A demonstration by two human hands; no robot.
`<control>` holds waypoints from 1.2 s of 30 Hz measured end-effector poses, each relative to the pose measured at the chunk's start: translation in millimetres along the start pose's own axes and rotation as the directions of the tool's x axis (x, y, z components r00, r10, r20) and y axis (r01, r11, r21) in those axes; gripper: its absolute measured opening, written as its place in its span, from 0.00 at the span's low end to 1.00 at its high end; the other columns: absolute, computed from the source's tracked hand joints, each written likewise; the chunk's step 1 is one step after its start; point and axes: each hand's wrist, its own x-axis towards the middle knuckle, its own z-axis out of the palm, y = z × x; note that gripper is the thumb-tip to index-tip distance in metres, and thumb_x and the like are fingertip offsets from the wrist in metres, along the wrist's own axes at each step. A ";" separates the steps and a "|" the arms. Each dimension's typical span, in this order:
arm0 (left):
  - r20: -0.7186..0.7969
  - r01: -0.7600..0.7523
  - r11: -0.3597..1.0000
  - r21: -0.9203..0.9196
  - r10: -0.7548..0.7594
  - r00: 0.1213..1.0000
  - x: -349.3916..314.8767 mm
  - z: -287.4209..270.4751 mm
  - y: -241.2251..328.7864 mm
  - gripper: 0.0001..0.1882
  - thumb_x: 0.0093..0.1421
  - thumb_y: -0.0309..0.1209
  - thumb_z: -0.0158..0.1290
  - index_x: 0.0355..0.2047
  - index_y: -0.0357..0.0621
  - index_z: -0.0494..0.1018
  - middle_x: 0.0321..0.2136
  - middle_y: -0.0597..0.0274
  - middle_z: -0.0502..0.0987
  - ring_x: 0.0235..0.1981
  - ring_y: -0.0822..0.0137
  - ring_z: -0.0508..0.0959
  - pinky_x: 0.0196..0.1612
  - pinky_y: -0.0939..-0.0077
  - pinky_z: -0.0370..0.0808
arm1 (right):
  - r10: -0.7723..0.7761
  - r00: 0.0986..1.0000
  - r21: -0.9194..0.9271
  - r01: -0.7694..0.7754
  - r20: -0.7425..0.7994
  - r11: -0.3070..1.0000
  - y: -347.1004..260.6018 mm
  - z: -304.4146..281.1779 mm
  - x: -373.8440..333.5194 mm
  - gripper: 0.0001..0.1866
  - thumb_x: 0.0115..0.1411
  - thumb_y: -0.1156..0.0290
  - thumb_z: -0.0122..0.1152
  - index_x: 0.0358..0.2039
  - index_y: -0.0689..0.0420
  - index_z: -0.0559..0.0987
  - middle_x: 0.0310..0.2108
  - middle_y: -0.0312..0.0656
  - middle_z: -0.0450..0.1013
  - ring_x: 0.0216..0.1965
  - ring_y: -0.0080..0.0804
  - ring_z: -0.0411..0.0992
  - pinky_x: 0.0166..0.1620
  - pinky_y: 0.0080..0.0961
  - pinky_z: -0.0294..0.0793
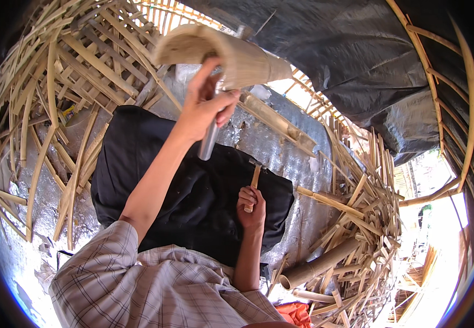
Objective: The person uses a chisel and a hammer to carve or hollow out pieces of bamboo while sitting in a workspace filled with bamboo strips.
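My left hand (pixel 207 106) is raised at the upper middle, its fingers wrapped round a smooth metal rod (pixel 209 143). One finger reaches up to the rim of a thick, hollow bamboo piece (pixel 248 57), blurred by motion, just above the hand. Whether that hand also bears the bamboo's weight I cannot tell. A grey metal end (pixel 243 31) shows beyond the bamboo; its link to the rod is hidden. Over my lap, my right hand (pixel 251 205) is closed on a small hammer (pixel 255 177) with a wooden handle, its head pointing away from me.
Black cloth (pixel 187 191) covers my lap. A split bamboo length (pixel 280 123) lies on the grey sheet ahead. Bamboo strips (pixel 100 60) pile up at the left, with more strips (pixel 357 218) and a bamboo tube (pixel 319 265) at the right. Dark sheeting (pixel 357 65) hangs at the upper right.
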 end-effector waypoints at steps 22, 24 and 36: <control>0.570 0.143 0.924 -0.355 0.092 0.817 13.4 -136.7 7.5 0.37 0.67 0.61 0.41 0.49 0.33 0.72 0.10 0.64 0.62 0.08 0.77 0.57 0.09 0.82 0.54 | 0.005 0.999 0.006 -0.005 -0.034 1.000 0.4 4.3 -1.1 0.12 0.70 0.75 0.49 0.26 0.57 0.68 0.21 0.28 0.58 0.20 0.12 0.57 0.24 0.12 0.61; 0.592 0.179 0.895 -0.408 0.110 0.799 15.9 -116.1 0.5 0.36 0.67 0.59 0.44 0.50 0.33 0.71 0.12 0.63 0.64 0.07 0.77 0.58 0.09 0.82 0.55 | 0.000 0.999 -0.005 0.000 -0.034 1.000 0.7 3.9 -1.3 0.12 0.70 0.75 0.49 0.27 0.57 0.68 0.21 0.28 0.58 0.20 0.12 0.57 0.24 0.12 0.61; 0.137 0.175 0.659 -0.732 -0.109 0.985 3.0 -99.6 -55.6 0.38 0.63 0.61 0.50 0.53 0.35 0.72 0.27 0.53 0.78 0.06 0.77 0.64 0.07 0.81 0.60 | -0.013 0.999 -0.005 0.013 -0.045 1.000 1.4 2.6 0.5 0.10 0.70 0.76 0.50 0.29 0.59 0.69 0.22 0.29 0.59 0.20 0.13 0.58 0.23 0.12 0.62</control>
